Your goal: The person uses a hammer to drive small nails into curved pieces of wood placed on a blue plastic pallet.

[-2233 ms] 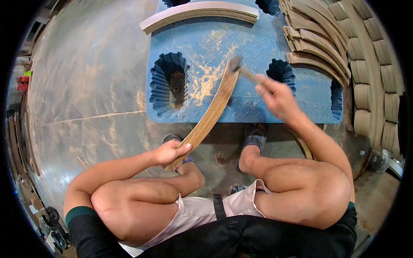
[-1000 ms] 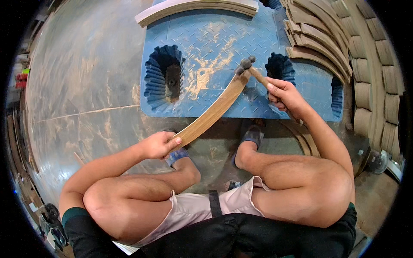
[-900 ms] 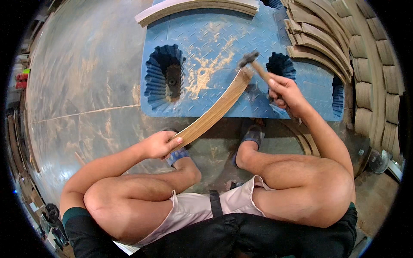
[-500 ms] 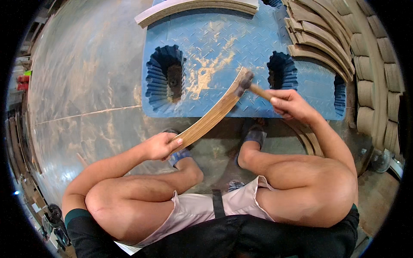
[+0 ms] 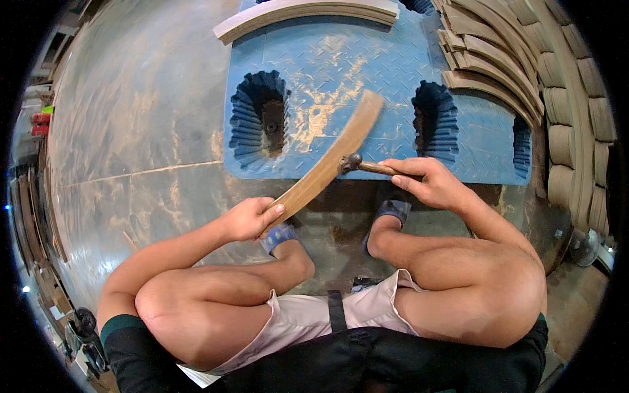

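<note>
My left hand [image 5: 254,219] is closed around the near end of a curved wooden strip [image 5: 331,157]. The strip slants up and to the right, its far end over a blue plastic pallet [image 5: 327,69]. In my right hand [image 5: 424,182] is a hammer [image 5: 377,168], gripped by its wooden handle. The dark, rounded hammer head lies at the strip's right edge, around the middle of its length; whether it touches the wood I cannot tell.
More curved wooden pieces [image 5: 308,12] lie stacked along the pallet's far edge. A larger pile of curved pieces [image 5: 488,62] sits at the right, with further stacks [image 5: 560,141] beyond. Deep ribbed holes [image 5: 242,124] open in the pallet, and sawdust is scattered on it.
The hammer has moved from the strip's far end down toward its middle. The strip has turned in my left hand, showing more of its broad face.
</note>
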Demonstrator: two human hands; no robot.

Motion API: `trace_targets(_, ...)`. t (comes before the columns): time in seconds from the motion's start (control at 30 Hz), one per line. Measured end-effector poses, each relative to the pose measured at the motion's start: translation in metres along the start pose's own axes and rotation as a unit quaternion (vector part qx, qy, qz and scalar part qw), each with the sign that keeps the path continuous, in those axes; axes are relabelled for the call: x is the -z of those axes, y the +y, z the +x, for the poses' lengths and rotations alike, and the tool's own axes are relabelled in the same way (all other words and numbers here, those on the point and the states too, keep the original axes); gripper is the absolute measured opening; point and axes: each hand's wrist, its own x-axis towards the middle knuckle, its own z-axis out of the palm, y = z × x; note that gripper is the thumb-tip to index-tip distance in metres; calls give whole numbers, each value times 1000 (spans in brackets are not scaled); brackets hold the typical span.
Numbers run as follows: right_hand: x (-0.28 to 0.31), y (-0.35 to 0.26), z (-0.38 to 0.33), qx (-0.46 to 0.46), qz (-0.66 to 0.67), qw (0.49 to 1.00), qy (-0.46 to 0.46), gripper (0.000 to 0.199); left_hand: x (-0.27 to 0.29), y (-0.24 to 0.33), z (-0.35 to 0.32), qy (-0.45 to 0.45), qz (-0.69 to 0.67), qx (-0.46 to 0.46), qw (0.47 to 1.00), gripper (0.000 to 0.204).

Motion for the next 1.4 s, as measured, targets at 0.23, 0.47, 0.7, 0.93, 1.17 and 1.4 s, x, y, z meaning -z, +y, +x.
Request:
trace_targets(0.23, -14, 1, -1, 162, -272, 947, 63, 73, -23, 11, 28, -55, -147, -18, 988, 51)
trace_targets(0.47, -30, 6, 24, 216, -356, 909, -13, 88, -28, 5, 17, -39, -152, -18, 987, 52)
trace_targets(0.7, 31, 37, 55, 7, -139, 927, 348, 58, -25, 15, 24, -47, -140, -53, 988, 51)
trace_targets(0.93, -14, -6, 27, 115, -168, 970, 134, 59, -27, 10, 22, -45, -151, -29, 987, 51)
trace_targets(1.17, 12, 44, 49, 160, -163, 942, 245, 56, -25, 14, 25, -37, -143, -40, 988, 49)
trace_targets(1.4, 65, 27, 41, -127, 377, 883, 250, 50, 7, 36, 3, 104, 212, -56, 970, 45)
